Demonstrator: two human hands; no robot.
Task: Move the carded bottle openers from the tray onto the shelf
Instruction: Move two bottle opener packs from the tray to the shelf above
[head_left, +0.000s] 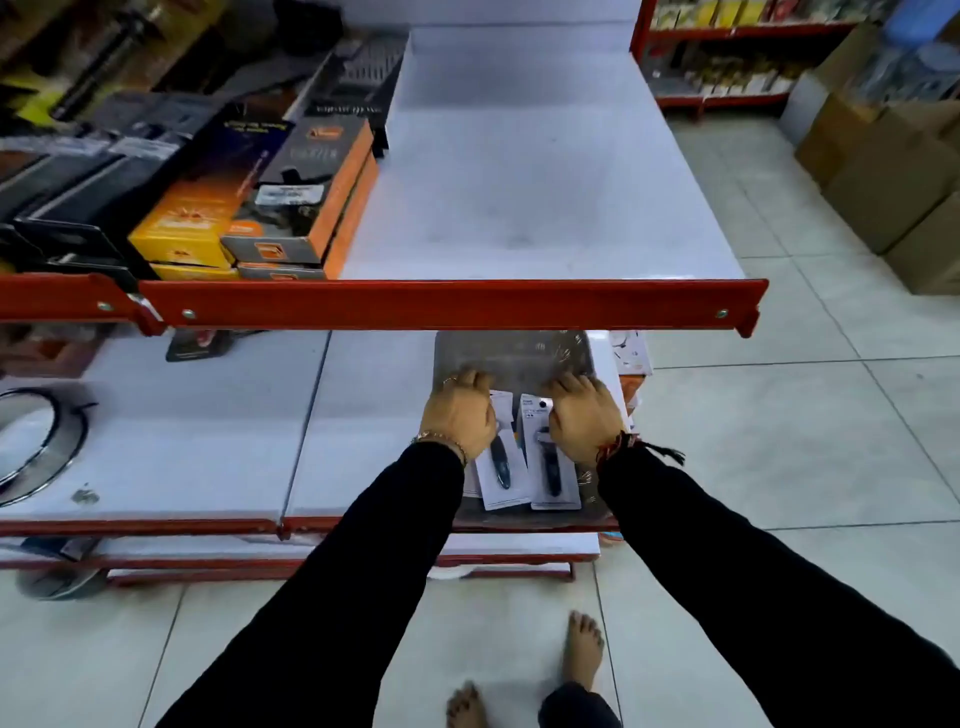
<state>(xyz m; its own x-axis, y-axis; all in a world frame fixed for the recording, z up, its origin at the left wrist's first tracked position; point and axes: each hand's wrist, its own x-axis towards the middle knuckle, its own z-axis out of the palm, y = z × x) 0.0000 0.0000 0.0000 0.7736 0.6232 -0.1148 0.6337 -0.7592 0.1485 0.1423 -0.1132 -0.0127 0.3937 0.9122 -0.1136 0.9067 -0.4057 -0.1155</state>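
A grey metal tray lies on the lower white shelf, partly under the red lip of the upper shelf. Two white cards with dark bottle openers lie on it: the left card and the right card. My left hand rests over the top of the left card, fingers curled down. Over the top of the right card sits my right hand, fingers also curled. Whether either hand grips its card is hidden by the hands themselves.
Orange and black boxed goods fill the upper shelf's left part; its right part is bare white. A red rail fronts that shelf. A round metal rim lies at the lower left. Cardboard boxes stand on the tiled floor at right.
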